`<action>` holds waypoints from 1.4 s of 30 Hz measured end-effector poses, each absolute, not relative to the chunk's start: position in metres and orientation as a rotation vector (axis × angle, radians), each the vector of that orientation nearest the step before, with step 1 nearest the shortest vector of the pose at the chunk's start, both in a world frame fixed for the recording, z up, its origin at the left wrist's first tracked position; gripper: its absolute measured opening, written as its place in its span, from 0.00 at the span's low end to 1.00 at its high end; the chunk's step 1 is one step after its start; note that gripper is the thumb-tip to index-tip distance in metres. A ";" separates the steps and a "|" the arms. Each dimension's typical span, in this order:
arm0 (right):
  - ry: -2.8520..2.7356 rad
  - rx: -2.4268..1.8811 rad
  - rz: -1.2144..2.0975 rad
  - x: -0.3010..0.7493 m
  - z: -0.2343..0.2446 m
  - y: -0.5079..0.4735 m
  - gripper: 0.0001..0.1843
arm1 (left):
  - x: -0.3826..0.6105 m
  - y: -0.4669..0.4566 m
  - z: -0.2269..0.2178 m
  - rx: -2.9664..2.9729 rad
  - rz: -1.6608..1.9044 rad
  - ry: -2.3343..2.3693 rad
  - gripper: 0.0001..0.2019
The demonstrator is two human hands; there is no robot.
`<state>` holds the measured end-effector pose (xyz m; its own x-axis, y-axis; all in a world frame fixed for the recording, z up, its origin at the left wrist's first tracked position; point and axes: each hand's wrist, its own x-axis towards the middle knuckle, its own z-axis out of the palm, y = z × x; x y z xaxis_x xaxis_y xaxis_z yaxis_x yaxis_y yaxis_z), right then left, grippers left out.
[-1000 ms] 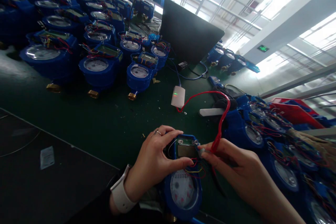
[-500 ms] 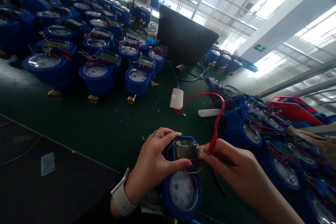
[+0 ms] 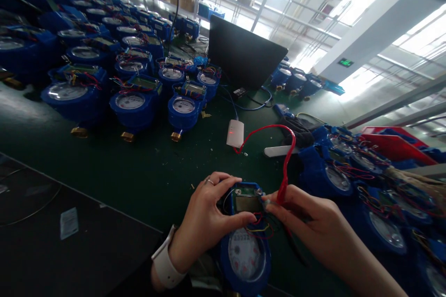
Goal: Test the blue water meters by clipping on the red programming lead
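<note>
A blue water meter (image 3: 245, 250) with a round dial and an open electronics box lies at the near edge of the green bench. My left hand (image 3: 204, 220), with a ring and a white wristband, grips the meter's box from the left, thumb by the small coloured wires. My right hand (image 3: 310, 225) pinches the end of a red cable (image 3: 287, 158) against the right side of the box. The cable loops up and back to a small white device (image 3: 235, 132) showing a red light.
Several blue meters with brass fittings (image 3: 130, 106) crowd the bench's far left. More meters (image 3: 348, 181) are piled at the right, beside red trays (image 3: 393, 146). A dark laptop lid (image 3: 244, 53) stands behind the white device. A dark mat (image 3: 52, 227) lies at the near left.
The view has tilted down and right a little, so the bench things sit lower. The white device's light has turned from green to red. Both hands keep their hold.
</note>
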<state>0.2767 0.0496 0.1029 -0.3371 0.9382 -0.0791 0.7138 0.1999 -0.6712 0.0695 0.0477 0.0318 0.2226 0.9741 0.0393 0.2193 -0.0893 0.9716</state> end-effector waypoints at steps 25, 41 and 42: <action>-2.108 -1.540 0.927 0.277 0.098 0.050 0.12 | 0.070 0.048 0.027 1.493 0.999 1.155 0.28; -2.105 -1.533 0.949 0.279 0.094 0.049 0.12 | 0.070 0.048 0.029 1.492 0.996 1.155 0.27; -2.111 -1.539 0.945 0.279 0.094 0.049 0.12 | 0.070 0.048 0.029 1.493 0.998 1.157 0.27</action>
